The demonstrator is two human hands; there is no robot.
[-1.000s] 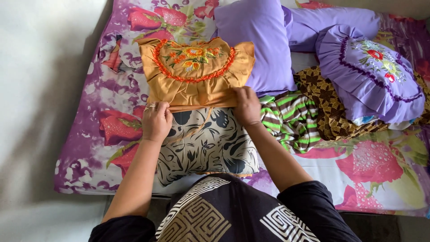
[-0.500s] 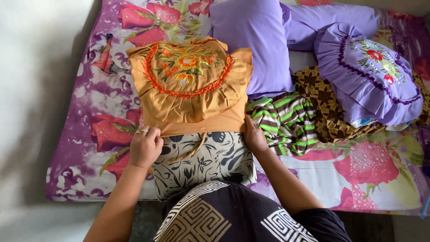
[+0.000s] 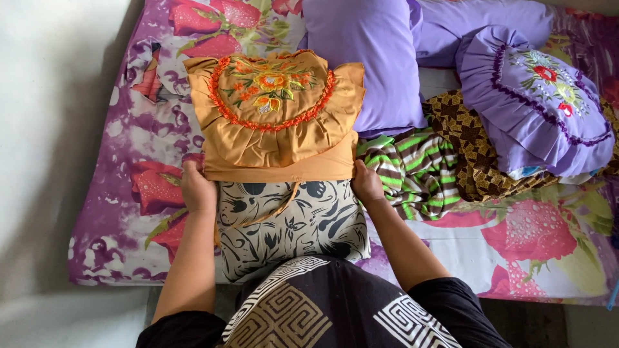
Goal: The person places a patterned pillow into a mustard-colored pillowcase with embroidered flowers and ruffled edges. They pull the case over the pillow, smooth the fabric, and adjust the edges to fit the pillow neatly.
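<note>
An orange pillow cover [image 3: 276,122] with an embroidered flower panel and red ruffled trim lies flat over a cream pillow with black leaf print [image 3: 290,222]. My left hand [image 3: 196,187] grips the cover's lower left corner. My right hand [image 3: 366,182] grips its lower right corner. A thin orange tie hangs from the cover's bottom edge onto the printed pillow. The printed pillow sits at the near edge of the mattress, against my body.
The mattress has a purple sheet with red flowers [image 3: 155,148]. Plain purple pillows [image 3: 380,58] lie behind the cover. A frilled purple embroidered cushion [image 3: 538,96] rests at right on brown patterned cloth [image 3: 471,148]. Green striped fabric [image 3: 412,167] lies beside my right hand. White floor [image 3: 45,129] at left.
Both hands slid outward from the cover's bottom edge to its two lower corners. The cover has been spread flatter and squarer over the printed pillow.
</note>
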